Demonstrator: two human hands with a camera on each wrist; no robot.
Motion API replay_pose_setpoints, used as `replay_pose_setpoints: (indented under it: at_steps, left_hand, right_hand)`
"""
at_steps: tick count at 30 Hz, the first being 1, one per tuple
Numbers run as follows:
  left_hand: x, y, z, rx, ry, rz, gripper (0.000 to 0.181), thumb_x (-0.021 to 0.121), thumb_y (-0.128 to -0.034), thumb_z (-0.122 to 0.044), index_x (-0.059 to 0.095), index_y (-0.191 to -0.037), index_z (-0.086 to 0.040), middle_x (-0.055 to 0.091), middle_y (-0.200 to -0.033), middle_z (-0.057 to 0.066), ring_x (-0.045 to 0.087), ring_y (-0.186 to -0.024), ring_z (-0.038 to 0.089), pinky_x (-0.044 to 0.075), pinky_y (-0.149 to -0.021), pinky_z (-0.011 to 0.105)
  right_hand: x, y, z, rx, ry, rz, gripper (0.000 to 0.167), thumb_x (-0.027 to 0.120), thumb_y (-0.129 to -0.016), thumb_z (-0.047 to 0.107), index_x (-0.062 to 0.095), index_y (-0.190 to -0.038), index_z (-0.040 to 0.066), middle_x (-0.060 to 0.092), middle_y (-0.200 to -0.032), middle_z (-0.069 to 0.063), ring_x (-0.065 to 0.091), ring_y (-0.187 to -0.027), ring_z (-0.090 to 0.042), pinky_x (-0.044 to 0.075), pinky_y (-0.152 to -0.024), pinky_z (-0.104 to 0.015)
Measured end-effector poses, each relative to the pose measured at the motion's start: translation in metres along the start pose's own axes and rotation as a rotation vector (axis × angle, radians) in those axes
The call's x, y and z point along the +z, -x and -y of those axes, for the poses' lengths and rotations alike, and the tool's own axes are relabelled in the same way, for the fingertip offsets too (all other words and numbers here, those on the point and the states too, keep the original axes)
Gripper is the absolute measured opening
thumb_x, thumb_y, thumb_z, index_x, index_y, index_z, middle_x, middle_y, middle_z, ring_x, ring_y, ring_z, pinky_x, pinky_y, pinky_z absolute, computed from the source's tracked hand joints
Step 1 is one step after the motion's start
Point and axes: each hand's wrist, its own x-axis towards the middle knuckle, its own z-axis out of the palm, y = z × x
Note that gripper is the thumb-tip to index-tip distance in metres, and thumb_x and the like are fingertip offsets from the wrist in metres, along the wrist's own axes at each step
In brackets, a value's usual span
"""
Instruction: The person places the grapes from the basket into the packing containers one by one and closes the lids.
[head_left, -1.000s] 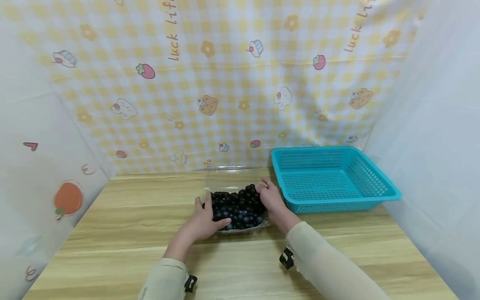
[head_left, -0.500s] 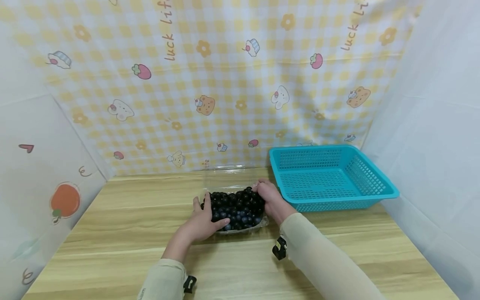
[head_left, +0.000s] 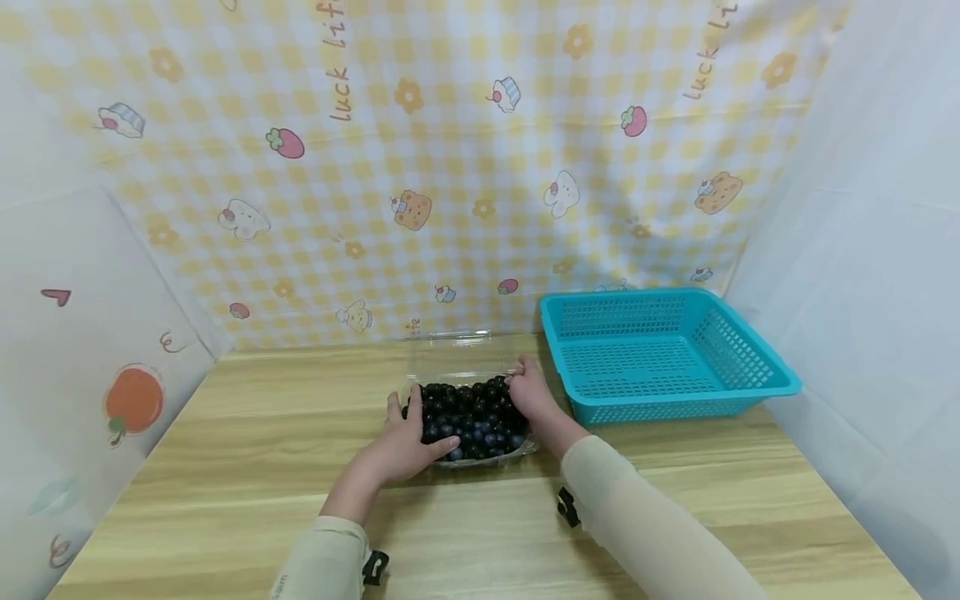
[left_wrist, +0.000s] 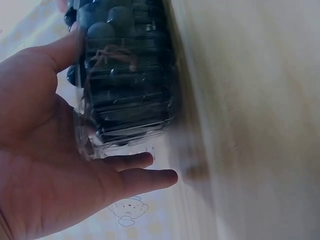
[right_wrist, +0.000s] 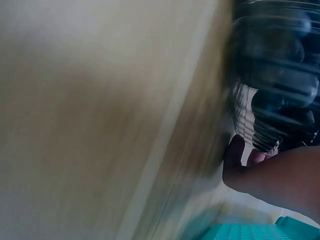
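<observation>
Dark grapes [head_left: 472, 421] heap up in a clear plastic box [head_left: 487, 462] on the table; a thin brown stem [left_wrist: 115, 55] shows through its wall in the left wrist view. At the box's left side rests my left hand [head_left: 397, 442], thumb across the front of the grapes. Two fingers [left_wrist: 145, 181] extend straight beside the box wall. My right hand [head_left: 534, 396] touches the back right corner, its fingers bent at the rim and top grapes. Whether it pinches a grape or the box is hidden. The transparent lid [head_left: 457, 354] is raised behind the grapes.
A turquoise perforated basket [head_left: 675, 404] stands to the right of the box, with no fruit in it. Behind the wooden table [head_left: 240, 467] hangs a checked cloth [head_left: 465, 167]. White sheets [head_left: 862, 292] close off both sides.
The right hand dipped toward the grapes, then shifted slightly at the back right corner. The grapes on the upper right sit a little lower. The left hand holds its place.
</observation>
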Motion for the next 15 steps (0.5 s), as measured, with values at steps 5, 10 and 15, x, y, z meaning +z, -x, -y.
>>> replay_pose_setpoints:
  at_steps: [5,10,15]
  left_hand:
    - [-0.012,-0.006,0.007,0.039,0.133,0.041,0.122,0.063,-0.0995,-0.066,-0.018,-0.169,-0.006,-0.018,-0.174,0.033,0.01,-0.16,0.06,0.019,-0.128,0.075]
    - [-0.026,-0.028,0.011,0.044,0.267,-0.027,0.108,0.037,-0.106,-0.073,-0.019,-0.168,-0.004,0.008,-0.175,0.034,0.017,-0.161,0.055,0.014,-0.131,0.068]
    - [-0.031,-0.051,0.017,-0.04,0.382,-0.113,0.108,0.025,-0.1016,-0.082,-0.009,-0.171,-0.007,0.016,-0.175,0.031,0.021,-0.161,0.053,0.016,-0.132,0.068]
  right_hand:
    - [-0.002,0.002,-0.009,-0.06,0.093,0.029,0.067,0.034,-0.117,0.028,0.006,-0.17,-0.001,0.023,-0.174,-0.029,0.016,-0.164,-0.045,0.016,-0.136,-0.061]
    - [-0.008,-0.001,-0.011,-0.026,0.119,0.04,0.071,0.034,-0.117,0.043,0.013,-0.17,0.001,0.022,-0.175,-0.027,0.019,-0.164,-0.046,0.018,-0.135,-0.062]
    - [-0.008,-0.003,-0.01,-0.041,0.168,0.031,0.071,0.033,-0.117,0.044,0.022,-0.167,-0.004,0.03,-0.171,-0.03,0.03,-0.159,-0.048,0.027,-0.132,-0.061]
